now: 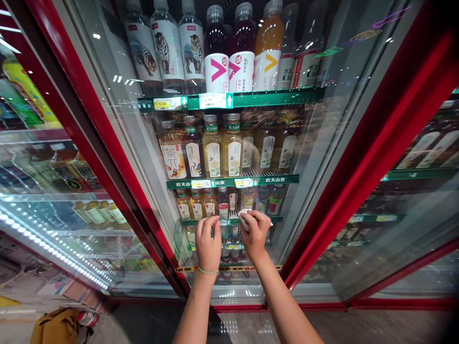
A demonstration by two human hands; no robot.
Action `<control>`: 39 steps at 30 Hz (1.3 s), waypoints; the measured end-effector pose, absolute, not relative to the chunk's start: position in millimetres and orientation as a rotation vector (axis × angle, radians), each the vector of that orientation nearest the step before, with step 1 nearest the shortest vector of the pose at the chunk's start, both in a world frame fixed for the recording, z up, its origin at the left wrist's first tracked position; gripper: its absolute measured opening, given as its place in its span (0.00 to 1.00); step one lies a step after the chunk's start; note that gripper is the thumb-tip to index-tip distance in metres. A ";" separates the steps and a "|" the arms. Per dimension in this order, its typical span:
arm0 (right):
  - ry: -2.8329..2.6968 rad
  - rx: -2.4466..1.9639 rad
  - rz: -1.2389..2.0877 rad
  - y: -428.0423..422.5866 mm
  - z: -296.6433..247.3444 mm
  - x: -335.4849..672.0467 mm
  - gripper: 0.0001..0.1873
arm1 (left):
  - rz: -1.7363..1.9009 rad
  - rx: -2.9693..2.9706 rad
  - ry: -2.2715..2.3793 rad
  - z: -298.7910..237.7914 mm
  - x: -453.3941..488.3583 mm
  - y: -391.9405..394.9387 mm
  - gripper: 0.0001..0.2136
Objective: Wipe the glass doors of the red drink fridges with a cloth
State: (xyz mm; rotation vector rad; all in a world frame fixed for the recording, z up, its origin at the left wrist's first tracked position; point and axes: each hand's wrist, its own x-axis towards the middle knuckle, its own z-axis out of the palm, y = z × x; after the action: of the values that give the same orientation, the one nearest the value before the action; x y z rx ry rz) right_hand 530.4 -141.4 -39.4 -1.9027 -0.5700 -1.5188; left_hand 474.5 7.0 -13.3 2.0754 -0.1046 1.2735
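Observation:
My right hand [256,231] is closed on a crumpled white tissue [245,218] in front of the glass door [311,143] of a drinks fridge. The tissue bunches at the fingertips, and whether it touches the glass I cannot tell. To its left is my left hand [208,243], its fingers curled in and the thumb close to the fingertips. No object shows in it. A pale green band [208,271] circles the left wrist. Behind the glass stand rows of tea bottles [212,148] on shelves with green label strips [233,182].
Red door frames [362,148] run down both sides of the glass. Larger bottles [217,52] fill the top shelf. Another lit fridge with packaged drinks [100,212] is at the left. A mustard-coloured bag [55,327] lies on the floor at the lower left.

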 end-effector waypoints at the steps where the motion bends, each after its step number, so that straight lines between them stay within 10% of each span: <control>1: -0.554 -1.908 -1.506 -140.8 -39.9 530.5 0.15 | 1.271 2.079 -0.106 -13.3 474.8 5.7 0.07; 39: -0.381 -2.000 -1.488 -220.9 -62.8 541.2 0.15 | 1.154 2.089 -0.171 -25.8 491.0 -58.8 0.07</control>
State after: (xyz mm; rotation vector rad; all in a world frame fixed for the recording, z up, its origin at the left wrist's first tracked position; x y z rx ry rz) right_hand 541.2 -220.9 -62.8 -2.0000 -0.3815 -1.4882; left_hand 491.0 -58.8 -25.8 2.0887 -0.1715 1.1541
